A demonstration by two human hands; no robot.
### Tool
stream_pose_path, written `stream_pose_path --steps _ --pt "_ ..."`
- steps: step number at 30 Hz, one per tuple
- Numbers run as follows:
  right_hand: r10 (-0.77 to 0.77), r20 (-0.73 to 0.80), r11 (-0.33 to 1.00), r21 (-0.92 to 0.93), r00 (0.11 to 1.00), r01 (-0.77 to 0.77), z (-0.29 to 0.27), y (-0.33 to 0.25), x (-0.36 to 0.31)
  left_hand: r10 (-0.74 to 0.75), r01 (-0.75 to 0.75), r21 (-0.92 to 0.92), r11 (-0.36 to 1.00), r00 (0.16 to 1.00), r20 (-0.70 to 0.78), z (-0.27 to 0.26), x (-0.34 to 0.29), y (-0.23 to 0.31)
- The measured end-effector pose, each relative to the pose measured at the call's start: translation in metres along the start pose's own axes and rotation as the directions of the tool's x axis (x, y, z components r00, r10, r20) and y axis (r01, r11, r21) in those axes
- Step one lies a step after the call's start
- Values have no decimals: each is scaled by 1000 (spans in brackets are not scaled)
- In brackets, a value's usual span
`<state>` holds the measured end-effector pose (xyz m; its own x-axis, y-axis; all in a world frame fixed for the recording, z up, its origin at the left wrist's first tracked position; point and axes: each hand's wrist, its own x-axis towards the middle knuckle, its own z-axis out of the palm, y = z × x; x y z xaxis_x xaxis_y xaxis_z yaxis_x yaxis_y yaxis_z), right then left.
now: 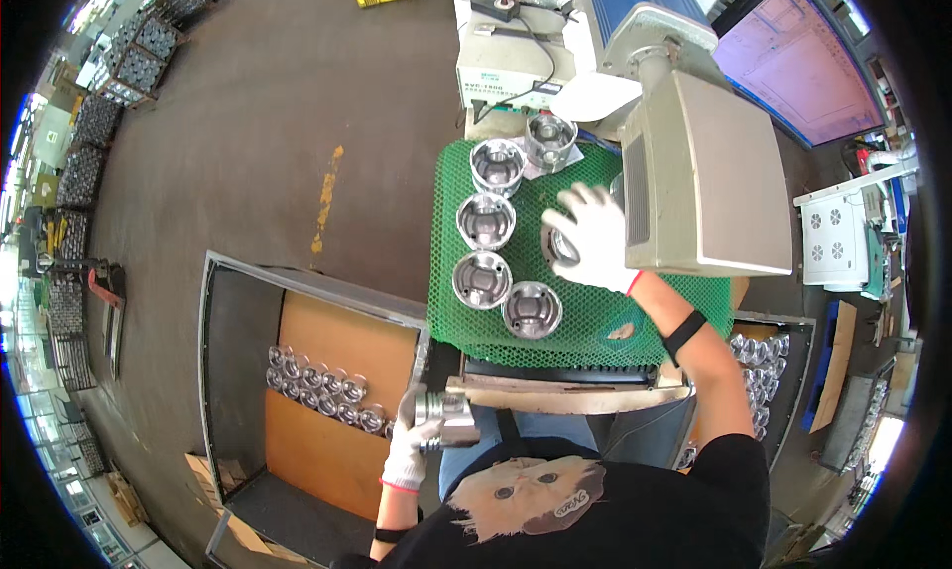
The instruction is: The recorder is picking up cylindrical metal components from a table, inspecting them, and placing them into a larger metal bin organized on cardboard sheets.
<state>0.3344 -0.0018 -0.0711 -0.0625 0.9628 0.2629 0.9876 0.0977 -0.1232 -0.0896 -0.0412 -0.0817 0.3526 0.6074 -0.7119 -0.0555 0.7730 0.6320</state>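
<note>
Both of my hands wear white gloves with red cuffs. Low down beside the bin, my left hand (404, 454) is closed around a shiny metal piston (457, 421), tipped on its side near my lap. Over the green mat (585, 326), my right hand (595, 237) grips another piston (548, 246), thumb on its near side and fingers over its far side; the hand covers most of it. Left of that hand stand several pistons with their hollow ends up, among them a front one (533, 310) and a back one (550, 140).
A big beige machine head (709, 172) overhangs the mat's right side. Behind the mat sits a control box (511, 73) with cables. At the left, a grey-framed bin (315, 289) holds rows of pistons; more pistons (762, 376) lie in a bin at right. A monitor (803, 63) stands far right.
</note>
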Motion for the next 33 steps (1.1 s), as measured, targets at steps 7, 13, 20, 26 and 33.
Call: stream_pose_path --steps 7,13,20,26,33 --pt "419 -141 908 78 897 -412 31 -19 0 -44 45 -103 994 999 11 -20 -6 -2" --pt "554 -213 809 -89 805 -581 -17 -58 -21 82 -75 -56 996 988 133 7 -6 24" --pt "512 659 -72 672 551 -737 -13 -214 -168 210 -331 331 884 912 352 16 1 32" --pt "321 759 -912 410 566 -33 -58 -255 -134 203 -765 644 18 634 747 115 -66 95" --pt "284 837 -945 326 468 -10 -106 -253 -118 194 -194 -55 979 835 514 104 -33 45"
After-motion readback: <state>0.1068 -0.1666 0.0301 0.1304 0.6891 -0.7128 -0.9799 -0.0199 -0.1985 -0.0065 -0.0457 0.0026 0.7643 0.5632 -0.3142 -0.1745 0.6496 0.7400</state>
